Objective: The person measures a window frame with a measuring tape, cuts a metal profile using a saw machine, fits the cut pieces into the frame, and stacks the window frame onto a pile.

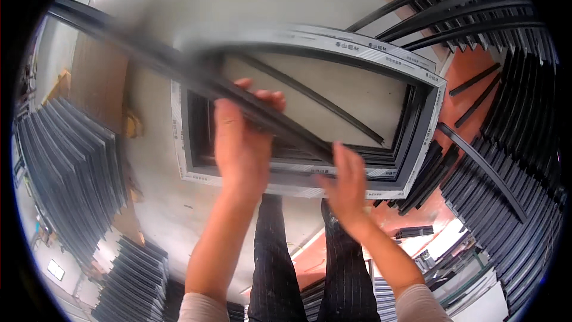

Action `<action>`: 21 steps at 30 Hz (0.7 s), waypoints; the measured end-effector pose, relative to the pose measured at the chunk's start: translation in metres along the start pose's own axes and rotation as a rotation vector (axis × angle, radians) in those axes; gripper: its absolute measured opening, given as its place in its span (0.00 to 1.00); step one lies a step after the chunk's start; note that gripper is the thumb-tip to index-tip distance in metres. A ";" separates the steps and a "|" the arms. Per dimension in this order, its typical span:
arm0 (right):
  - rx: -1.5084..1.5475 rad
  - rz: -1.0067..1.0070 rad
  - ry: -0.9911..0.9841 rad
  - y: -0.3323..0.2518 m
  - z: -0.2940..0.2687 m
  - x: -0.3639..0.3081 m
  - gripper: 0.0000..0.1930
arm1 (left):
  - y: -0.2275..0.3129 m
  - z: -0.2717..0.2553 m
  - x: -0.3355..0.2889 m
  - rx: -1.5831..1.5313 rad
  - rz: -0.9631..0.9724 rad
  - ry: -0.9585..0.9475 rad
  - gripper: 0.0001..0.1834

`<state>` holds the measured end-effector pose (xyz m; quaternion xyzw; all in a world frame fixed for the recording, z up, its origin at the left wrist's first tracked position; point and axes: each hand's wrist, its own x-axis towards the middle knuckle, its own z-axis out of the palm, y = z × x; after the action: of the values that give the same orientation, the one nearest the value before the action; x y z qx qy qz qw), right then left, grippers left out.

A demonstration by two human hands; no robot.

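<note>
A long dark metal profile bar (179, 71) slants from the upper left down to the middle, blurred along its far part. My left hand (241, 137) is closed round it near its lower end, fingers wrapped over the far side. At the bar's near end is my right hand (347, 188), fingers stretched out and thumb apart, close against the tip. Below both hands lies a stack of rectangular window frames (426, 137), dark with whitish printed protective film on the edges. A thin dark strip (316, 98) lies diagonally inside the frame opening.
Stacks of dark profiles (71, 167) stand at the left, with another stack (134, 280) at the lower left. More profiles (506, 161) fill the right side, several jutting inward at the upper right. Short dark pieces (476, 80) lie on the reddish floor (468, 59).
</note>
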<state>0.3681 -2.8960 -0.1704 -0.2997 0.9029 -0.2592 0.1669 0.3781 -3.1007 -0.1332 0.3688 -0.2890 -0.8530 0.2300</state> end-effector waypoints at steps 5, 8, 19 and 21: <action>-0.192 -0.097 -0.119 0.134 -0.067 -0.001 0.26 | -0.060 0.001 0.029 0.012 -0.151 0.069 0.27; -0.304 -0.042 -0.183 0.200 -0.103 0.001 0.22 | -0.096 -0.036 0.075 -0.021 -0.231 0.138 0.24; -0.338 -0.088 -0.179 0.289 -0.049 0.104 0.20 | -0.172 -0.084 0.189 0.025 -0.446 0.229 0.26; -0.361 -0.129 -0.143 0.297 -0.032 0.121 0.20 | -0.167 -0.087 0.202 0.035 -0.431 0.238 0.24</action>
<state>0.1257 -2.7559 -0.3307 -0.3996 0.8994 -0.0813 0.1573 0.2892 -3.1294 -0.3934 0.5237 -0.1891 -0.8278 0.0688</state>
